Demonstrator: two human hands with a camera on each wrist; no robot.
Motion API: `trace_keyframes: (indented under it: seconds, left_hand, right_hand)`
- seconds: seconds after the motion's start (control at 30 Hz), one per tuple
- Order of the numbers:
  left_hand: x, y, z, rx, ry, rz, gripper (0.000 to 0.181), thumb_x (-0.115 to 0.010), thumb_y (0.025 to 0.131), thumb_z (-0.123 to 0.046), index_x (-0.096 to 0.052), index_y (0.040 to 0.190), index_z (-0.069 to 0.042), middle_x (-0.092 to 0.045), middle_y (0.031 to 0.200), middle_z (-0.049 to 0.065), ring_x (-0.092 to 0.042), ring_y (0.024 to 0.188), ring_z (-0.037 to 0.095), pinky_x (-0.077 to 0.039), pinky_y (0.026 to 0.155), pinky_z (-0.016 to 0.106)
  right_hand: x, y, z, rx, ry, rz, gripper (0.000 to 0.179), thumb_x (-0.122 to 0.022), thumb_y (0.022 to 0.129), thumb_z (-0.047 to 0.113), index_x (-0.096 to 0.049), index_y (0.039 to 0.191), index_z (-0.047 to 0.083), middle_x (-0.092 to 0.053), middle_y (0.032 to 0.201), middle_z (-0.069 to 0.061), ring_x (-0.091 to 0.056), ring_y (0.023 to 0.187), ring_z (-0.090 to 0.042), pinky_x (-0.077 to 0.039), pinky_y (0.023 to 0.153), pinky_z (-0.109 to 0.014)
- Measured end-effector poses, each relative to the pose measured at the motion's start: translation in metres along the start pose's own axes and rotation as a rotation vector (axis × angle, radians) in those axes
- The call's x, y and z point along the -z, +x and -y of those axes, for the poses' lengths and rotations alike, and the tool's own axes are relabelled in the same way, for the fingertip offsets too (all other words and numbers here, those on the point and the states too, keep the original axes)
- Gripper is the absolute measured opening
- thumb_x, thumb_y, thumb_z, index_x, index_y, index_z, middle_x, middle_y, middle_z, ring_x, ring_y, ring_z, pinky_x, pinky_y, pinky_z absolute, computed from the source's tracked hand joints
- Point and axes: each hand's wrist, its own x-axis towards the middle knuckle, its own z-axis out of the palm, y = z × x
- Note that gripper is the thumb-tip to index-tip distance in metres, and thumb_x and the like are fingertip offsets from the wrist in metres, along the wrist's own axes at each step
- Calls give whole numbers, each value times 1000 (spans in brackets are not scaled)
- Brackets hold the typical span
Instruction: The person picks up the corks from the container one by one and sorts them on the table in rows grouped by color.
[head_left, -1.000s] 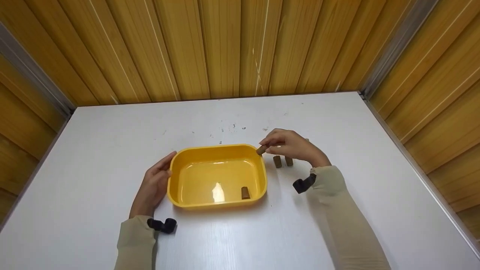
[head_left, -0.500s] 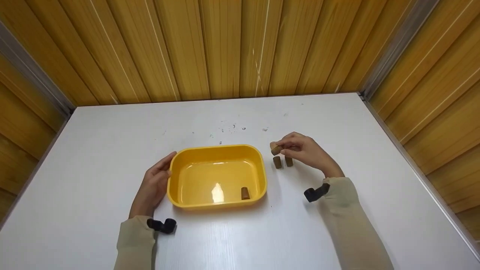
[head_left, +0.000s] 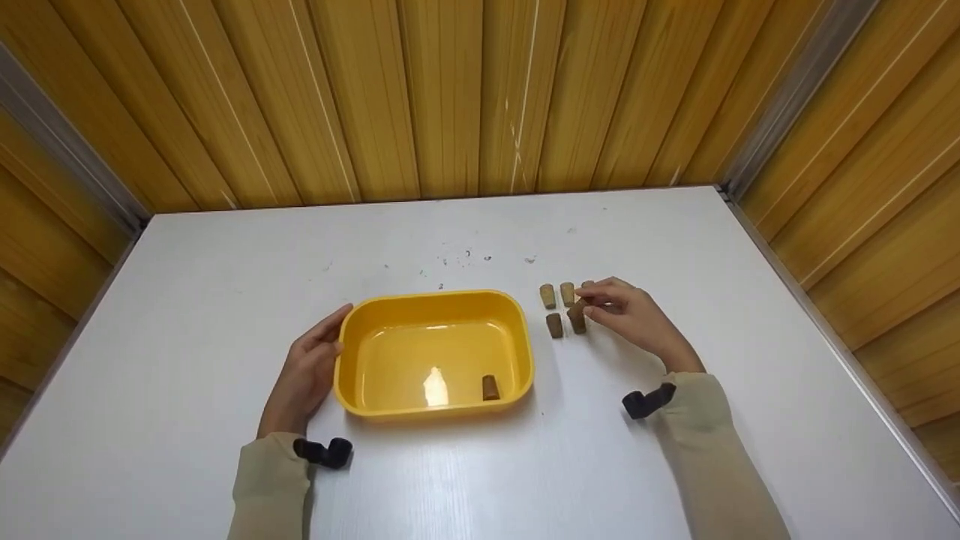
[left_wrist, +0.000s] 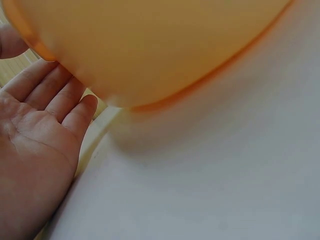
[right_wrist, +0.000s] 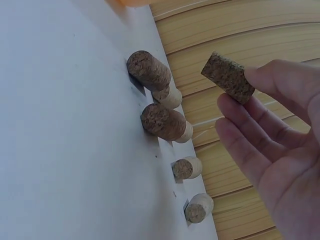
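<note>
My right hand (head_left: 626, 319) pinches a dark brown cork stopper (right_wrist: 228, 77) between thumb and fingertips. In the right wrist view this stopper hangs tilted, apart from the ones standing on the table. From the head it overlaps the right one of two dark stoppers (head_left: 554, 325). Paler stoppers (head_left: 547, 296) stand in a row behind these, partly covered by my fingers. On the other side, my left hand (head_left: 307, 367) rests with extended fingers against the left side of a yellow plastic tray (head_left: 435, 295). One dark stopper (head_left: 490, 387) lies inside, near the tray's front right corner.
Everything sits on a white table (head_left: 442, 480) with small dark marks towards its back. Wood-patterned panels (head_left: 450, 97) rise behind it and on both sides. Each wrist carries a small black camera (head_left: 324, 452).
My right hand, with the stopper, has moved right and nearer from the tray's right rim to the standing stoppers, uncovering the paler ones. My left hand and the tray have stayed put.
</note>
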Motion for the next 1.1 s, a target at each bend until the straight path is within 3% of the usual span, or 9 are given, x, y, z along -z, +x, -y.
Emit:
trace_keyframes:
  seconds: [0.3,0.57,0.77,0.87,1.1]
  left_hand:
    - [0,0,1,-4,-20,-8,54,-41,94,1,-35,148,-3,-41,151,6,-45,134,10,-38,110,26]
    - [-1,0,2,-5,-31,-19,55,-37,93,5,-33,148,-1,-49,143,-4,-47,132,8,-39,109,24]
    - [1,-1,1,5,-29,-11,55,-37,93,5,-33,148,-2,-42,149,4,-46,133,9,-38,110,25]
    - [1,-1,0,5,-23,-2,55,-36,94,4,-33,148,-3,-36,153,8,-44,134,9,-38,110,25]
    - [0,-1,0,5,-13,2,55,-36,94,4,-32,148,-3,-32,155,10,-42,136,10,-38,110,24]
  right_hand:
    - [3,-8,-11,-8,2,-46,31,-65,90,12,-66,120,3,-61,113,-11,-61,103,-11,-50,89,-13]
    - [8,-10,-19,-55,8,-59,29,-64,91,14,-65,117,2,-63,119,-15,-61,107,-23,-50,88,-14]
    - [12,-11,-24,-141,-36,-56,30,-64,91,21,-65,117,5,-65,121,-15,-62,108,-27,-50,90,-22]
    - [13,-11,-26,-142,-64,-60,30,-63,92,20,-65,116,3,-65,119,-16,-62,108,-31,-51,93,-32]
    - [11,-11,-29,-179,-100,-40,28,-62,93,18,-66,117,3,-64,120,-18,-62,110,-35,-53,91,-38]
